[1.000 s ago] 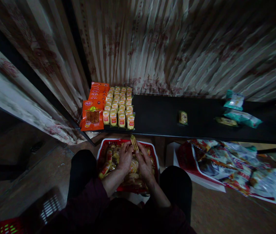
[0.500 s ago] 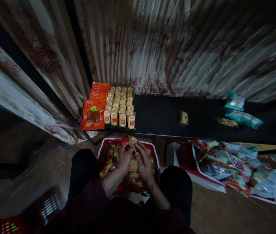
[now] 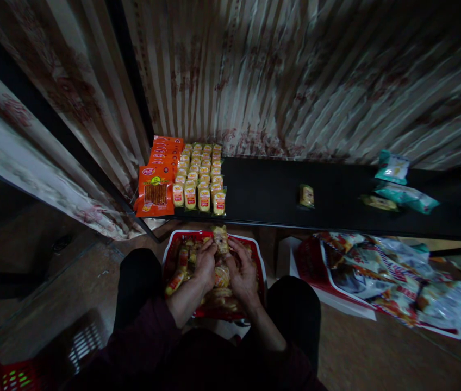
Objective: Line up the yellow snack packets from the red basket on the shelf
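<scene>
Above the red basket between my knees, a small wrapped snack cake is held up between both hands. My left hand pinches it from the left with curled fingers. On its other side, my right hand grips it with thumb and fingers. More wrapped snacks fill the basket below. On the black shelf in front, yellow packaged cakes stand in tight rows. Orange snack packets lie overlapped to their left.
A single wrapped cake rests mid-shelf, with teal bags farther right. At the lower right, a second red basket holds plastic-bagged goods. A dark shelf post rises at the left, and a patterned curtain hangs behind.
My fingers have shifted a little apart around the snack cake, so more of its wrapper shows. The shelf goods have stayed in place.
</scene>
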`<state>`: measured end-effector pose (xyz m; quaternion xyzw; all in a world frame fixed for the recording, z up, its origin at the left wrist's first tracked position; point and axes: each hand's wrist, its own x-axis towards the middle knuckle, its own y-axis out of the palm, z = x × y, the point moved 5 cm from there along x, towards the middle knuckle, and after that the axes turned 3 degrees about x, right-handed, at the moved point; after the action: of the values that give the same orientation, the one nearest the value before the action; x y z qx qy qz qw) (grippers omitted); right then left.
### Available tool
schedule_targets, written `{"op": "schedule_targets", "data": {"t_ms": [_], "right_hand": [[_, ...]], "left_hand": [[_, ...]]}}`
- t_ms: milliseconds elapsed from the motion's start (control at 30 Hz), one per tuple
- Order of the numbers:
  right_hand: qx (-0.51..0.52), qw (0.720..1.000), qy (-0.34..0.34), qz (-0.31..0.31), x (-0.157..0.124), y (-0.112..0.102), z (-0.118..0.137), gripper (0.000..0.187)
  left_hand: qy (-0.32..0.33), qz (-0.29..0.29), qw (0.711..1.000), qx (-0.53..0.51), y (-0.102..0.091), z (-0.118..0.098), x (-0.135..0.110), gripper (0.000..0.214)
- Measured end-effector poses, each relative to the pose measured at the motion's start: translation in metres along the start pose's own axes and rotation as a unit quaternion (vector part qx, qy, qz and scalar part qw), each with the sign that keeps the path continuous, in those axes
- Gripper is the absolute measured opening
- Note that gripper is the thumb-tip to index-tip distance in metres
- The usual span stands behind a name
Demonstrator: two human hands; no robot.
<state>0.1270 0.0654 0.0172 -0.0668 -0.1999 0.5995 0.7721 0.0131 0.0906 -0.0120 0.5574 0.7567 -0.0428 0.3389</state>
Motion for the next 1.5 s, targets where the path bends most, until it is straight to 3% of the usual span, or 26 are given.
{"op": "schedule_targets", "data": {"t_ms": [367,700,1000,1233,1500], "right_hand": [[-0.058,0.997,-0.046,0.008,0.003,0.0,0.012,0.031],[-0.071,0.996,-0.05,0.007,0.005,-0.003,0.016,0.032],[-0.066,0.997,-0.042,0.003,0.007,-0.009,0.014,0.03],[-0.081,0.995,-0.047,-0.022,0.006,-0.014,0.003,0.028],[-0.111,0.991,-0.064,-0.031,0.006,-0.017,0.003,0.021]], "left_hand": [[-0.066,0.033,0.99,-0.116,0.01,0.002,0.002,0.014],[-0.109,0.038,0.982,-0.149,0.015,0.005,0.001,0.012],[-0.113,0.085,0.981,-0.129,0.021,-0.001,-0.009,0.015],[-0.096,0.092,0.983,-0.123,0.022,-0.007,-0.014,0.021],[-0.054,0.093,0.993,-0.047,0.02,-0.004,-0.015,0.029]]}}
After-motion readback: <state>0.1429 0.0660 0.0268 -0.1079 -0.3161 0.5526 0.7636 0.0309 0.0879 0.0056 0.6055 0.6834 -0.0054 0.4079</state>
